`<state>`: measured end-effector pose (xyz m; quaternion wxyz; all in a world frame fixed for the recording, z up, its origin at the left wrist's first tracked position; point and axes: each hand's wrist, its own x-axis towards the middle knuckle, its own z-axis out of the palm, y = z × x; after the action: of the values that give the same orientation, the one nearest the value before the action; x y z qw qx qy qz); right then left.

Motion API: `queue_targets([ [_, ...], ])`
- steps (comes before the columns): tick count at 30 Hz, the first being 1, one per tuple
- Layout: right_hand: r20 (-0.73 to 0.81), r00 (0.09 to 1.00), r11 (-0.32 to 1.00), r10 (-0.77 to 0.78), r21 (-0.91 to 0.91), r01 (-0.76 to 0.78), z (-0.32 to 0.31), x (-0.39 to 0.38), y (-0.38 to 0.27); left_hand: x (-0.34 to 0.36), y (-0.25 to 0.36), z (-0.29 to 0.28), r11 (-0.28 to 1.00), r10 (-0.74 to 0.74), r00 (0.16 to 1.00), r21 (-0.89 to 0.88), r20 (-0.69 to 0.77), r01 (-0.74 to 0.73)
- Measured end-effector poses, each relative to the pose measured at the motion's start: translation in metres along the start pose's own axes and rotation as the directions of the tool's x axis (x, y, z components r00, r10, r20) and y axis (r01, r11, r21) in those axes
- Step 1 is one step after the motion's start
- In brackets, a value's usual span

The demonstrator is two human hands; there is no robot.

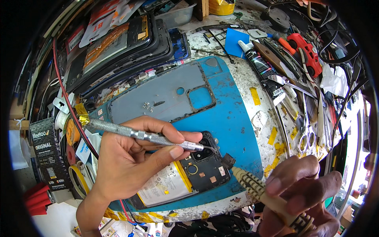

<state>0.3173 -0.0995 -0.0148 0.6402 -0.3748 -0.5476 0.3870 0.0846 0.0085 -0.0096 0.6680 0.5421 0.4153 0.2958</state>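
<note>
Opened phone (208, 173), near edge of mat (235, 127), room (upper right)

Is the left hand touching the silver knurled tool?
Touching. The head view shows the left hand gripping the silver knurled tool, fingers pressed against it.

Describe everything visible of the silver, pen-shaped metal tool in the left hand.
The silver, pen-shaped metal tool looks slim and straight, with knurled grip sections, smooth bands between them and a thin, curved tip. It slants down rightward, pinched between the thumb and fingers of the left hand. The tip sits over the black camera housing of an opened phone; contact is unclear.
</note>
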Motion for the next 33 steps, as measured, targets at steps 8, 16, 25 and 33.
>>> queue_targets([
  [8,-0.032,0.994,0.984,-0.104,-0.150,0.098,0.017,-0.007,-0.003,0.001,0.001,0.001,1.000,-0.002,1.000,-0.018,0.004,0.002],
  [16,0.049,0.986,0.979,-0.162,-0.120,0.167,0.009,0.000,0.006,0.001,0.001,-0.001,0.999,-0.017,1.000,-0.035,0.008,0.017],
  [25,0.013,1.000,0.996,0.018,-0.089,-0.017,0.015,0.018,-0.012,0.002,-0.002,-0.001,0.992,0.008,1.000,-0.128,0.029,-0.005],
  [33,0.071,0.995,0.997,0.066,0.031,-0.068,0.007,0.016,-0.011,0.002,-0.002,-0.002,0.988,0.003,0.999,-0.152,0.046,0.004],
])
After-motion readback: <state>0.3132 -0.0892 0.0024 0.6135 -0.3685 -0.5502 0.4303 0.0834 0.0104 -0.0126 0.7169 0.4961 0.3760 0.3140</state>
